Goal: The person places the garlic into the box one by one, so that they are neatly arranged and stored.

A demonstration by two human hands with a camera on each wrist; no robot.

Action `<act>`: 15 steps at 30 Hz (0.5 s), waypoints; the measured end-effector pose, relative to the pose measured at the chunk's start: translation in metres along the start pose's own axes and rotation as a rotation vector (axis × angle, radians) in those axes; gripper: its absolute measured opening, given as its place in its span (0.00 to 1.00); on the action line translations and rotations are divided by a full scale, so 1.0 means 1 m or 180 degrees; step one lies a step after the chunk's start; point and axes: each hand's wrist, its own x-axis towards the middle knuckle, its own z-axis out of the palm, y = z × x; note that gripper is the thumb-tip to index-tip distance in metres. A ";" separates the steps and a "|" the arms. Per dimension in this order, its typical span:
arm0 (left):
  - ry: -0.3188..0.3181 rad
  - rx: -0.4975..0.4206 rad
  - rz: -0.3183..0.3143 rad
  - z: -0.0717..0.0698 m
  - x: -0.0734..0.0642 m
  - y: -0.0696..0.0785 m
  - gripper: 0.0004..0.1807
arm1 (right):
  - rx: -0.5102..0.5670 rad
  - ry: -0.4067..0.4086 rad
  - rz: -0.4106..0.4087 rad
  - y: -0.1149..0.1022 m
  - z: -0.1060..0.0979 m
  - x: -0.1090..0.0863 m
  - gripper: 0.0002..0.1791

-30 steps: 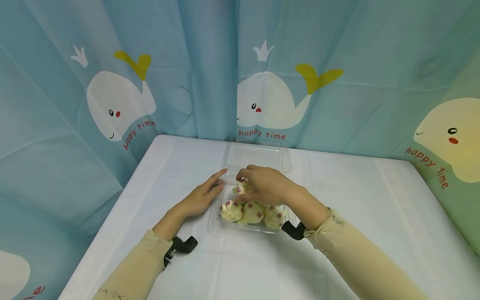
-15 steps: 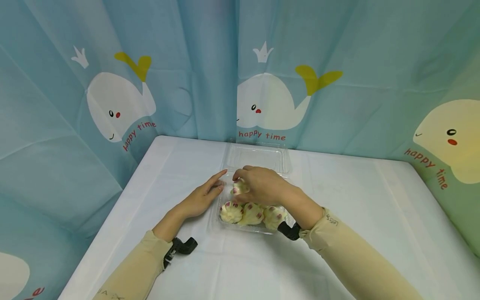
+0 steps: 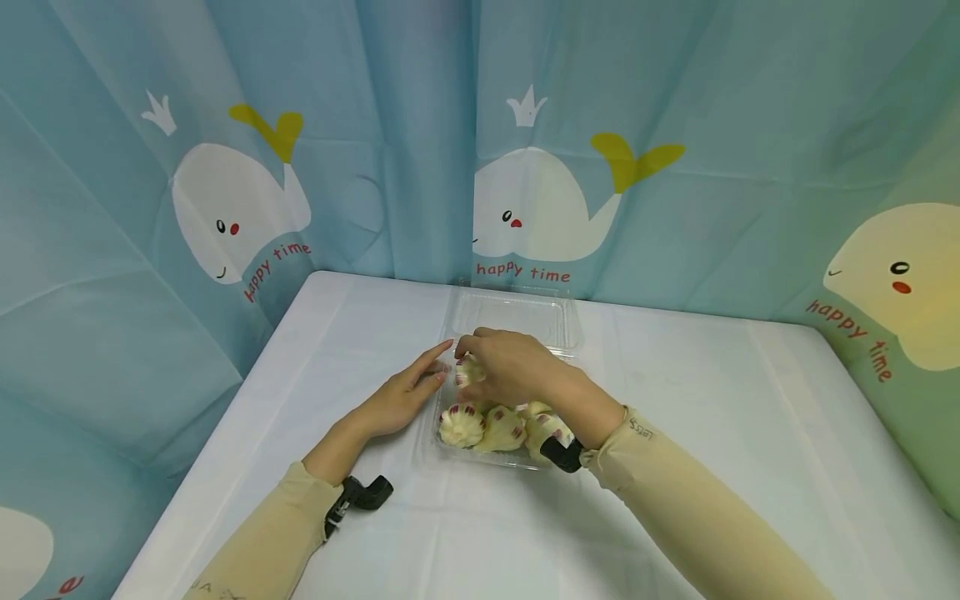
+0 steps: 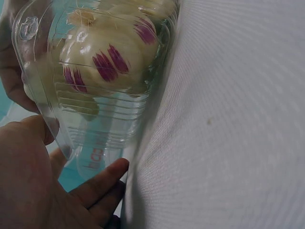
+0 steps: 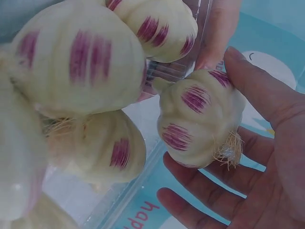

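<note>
A clear plastic clamshell box [image 3: 487,458] lies unlatched on the table, with several cream garlic bulbs [image 3: 461,426] marked in purple along its near side. My right hand [image 3: 517,367] holds another garlic bulb [image 5: 200,119] over the box's far left part; in the right wrist view the thumb is on one side and fingers are on the other. Its root tuft faces the palm. My left hand [image 3: 397,402] lies against the box's left side, fingers fairly straight. In the left wrist view, the thumb touches the box's clear rim [image 4: 57,136].
The box's transparent lid [image 3: 517,318] is folded back flat towards the curtain. A white cloth covers the table [image 3: 697,400]. Blue whale-print curtains [image 3: 420,167] stand behind and beside it. Each wrist carries a black camera mount [image 3: 367,493].
My right hand has shifted left with the garlic bulb, bringing it closer to the box's left wall and my left hand. The left hand stays nearly still.
</note>
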 end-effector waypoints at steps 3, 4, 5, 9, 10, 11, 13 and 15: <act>0.0005 -0.0021 -0.0005 0.000 0.000 0.000 0.30 | -0.0028 -0.0060 0.0036 -0.002 0.001 0.006 0.31; 0.0008 -0.0024 -0.0010 0.000 0.000 0.000 0.30 | -0.0036 -0.0087 0.0048 -0.002 0.001 0.007 0.32; 0.0007 -0.0030 -0.0013 0.000 0.000 0.000 0.29 | -0.0041 -0.0117 0.0059 -0.003 0.001 0.009 0.32; 0.0000 -0.0051 -0.0020 0.000 0.000 0.000 0.29 | -0.0054 -0.0237 0.0106 -0.004 0.001 0.014 0.33; 0.0000 -0.0051 -0.0022 0.000 -0.001 0.000 0.29 | -0.0058 -0.0259 0.0112 -0.005 0.002 0.015 0.33; -0.0002 -0.0054 -0.0022 0.000 -0.001 0.000 0.29 | -0.0059 -0.0276 0.0121 -0.005 0.002 0.016 0.33; -0.0004 -0.0053 -0.0024 0.000 -0.001 0.000 0.29 | -0.0070 -0.0306 0.0140 -0.005 0.002 0.018 0.33; -0.0011 -0.0053 -0.0018 0.000 -0.001 0.001 0.30 | -0.0084 -0.0338 0.0162 -0.005 0.003 0.020 0.33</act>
